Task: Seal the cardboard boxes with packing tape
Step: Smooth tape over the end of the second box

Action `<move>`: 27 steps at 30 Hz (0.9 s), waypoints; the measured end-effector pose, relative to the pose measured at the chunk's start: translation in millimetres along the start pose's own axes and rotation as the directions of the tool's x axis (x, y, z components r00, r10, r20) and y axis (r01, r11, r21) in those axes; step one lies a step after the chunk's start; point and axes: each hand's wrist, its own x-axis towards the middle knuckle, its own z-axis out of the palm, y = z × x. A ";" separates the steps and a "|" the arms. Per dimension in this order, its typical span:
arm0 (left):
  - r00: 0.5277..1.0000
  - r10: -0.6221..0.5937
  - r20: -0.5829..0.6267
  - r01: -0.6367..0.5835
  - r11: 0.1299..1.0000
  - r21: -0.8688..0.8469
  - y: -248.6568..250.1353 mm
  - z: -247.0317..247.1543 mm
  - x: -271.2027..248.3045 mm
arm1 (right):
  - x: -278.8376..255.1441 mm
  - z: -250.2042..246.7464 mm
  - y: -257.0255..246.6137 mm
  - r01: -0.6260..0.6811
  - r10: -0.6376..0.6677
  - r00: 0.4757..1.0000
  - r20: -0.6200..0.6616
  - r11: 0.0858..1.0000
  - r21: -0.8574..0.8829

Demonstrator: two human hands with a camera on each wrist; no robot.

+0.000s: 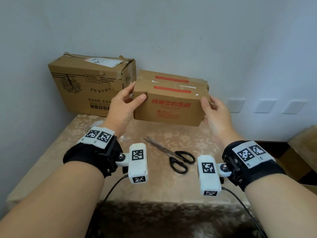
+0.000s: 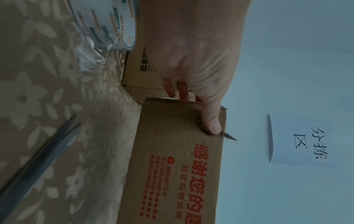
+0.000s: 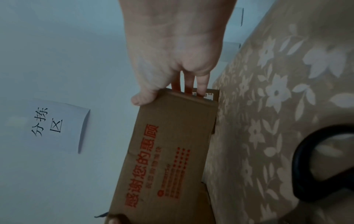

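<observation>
Two hands carry the small brown cardboard box with red print (image 1: 169, 107) above the table with the beige floral cloth (image 1: 197, 182): the left hand (image 1: 122, 104) clamps one end, thumb on the front face and fingers round the end panel, and the right hand (image 1: 215, 114) grips the opposite end in the same way. The box is clear of the cloth, just in front of a second small brown box with a red stripe (image 1: 171, 76), beside the large brown carton with a tree emblem (image 1: 87, 86). To do this step well, lower the box level onto the bare cloth near the black-handled scissors (image 1: 173, 156), flap seam upward, and keep both thumbs off the seam so the tape can run its full length. The roll of clear packing tape (image 2: 113, 25) lies behind the left wrist, within reach. The front face of the held box reads "感谢您的惠顾" in red, with smaller red lines below that are too fine to read. The core of the roll bears repeated print ending in "TAPE"; the brand is probably not legible at this angle. A white paper sheet on the wall (image 3: 57, 125) reads "分拣区". The large carton carries a white shipping label (image 1: 103, 61), unreadable.
</observation>
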 end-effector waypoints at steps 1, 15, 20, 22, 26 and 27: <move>1.000 0.017 -0.020 -0.017 1.000 0.017 -0.7 -0.6 1.2 | 0.1 -0.9 1.0 0.010 -0.010 1.000 -0.014 1.000 -0.005; 0.993 0.085 0.080 -0.114 0.847 0.519 -6.1 -2.0 3.9 | 1.5 -0.4 -10.4 -0.078 0.066 0.995 0.078 0.982 0.171; 0.999 0.026 0.026 -0.035 0.878 0.478 2.4 4.6 6.7 | 2.7 6.7 -16.1 -0.006 0.034 0.995 -0.091 0.955 0.297; 0.997 -0.047 0.066 0.009 0.873 0.487 2.0 13.6 1.3 | -1.2 16.7 -17.8 -0.065 0.065 0.998 0.012 0.950 0.304; 0.983 -0.151 0.109 0.054 0.790 0.610 1.1 32.2 -13.6 | -15.9 42.1 -18.7 -0.140 0.131 0.926 0.354 0.990 0.000; 0.985 -0.137 0.108 0.032 0.749 0.662 0.0 31.9 -13.3 | -16.5 44.8 -16.7 -0.105 0.120 0.922 0.368 0.993 -0.062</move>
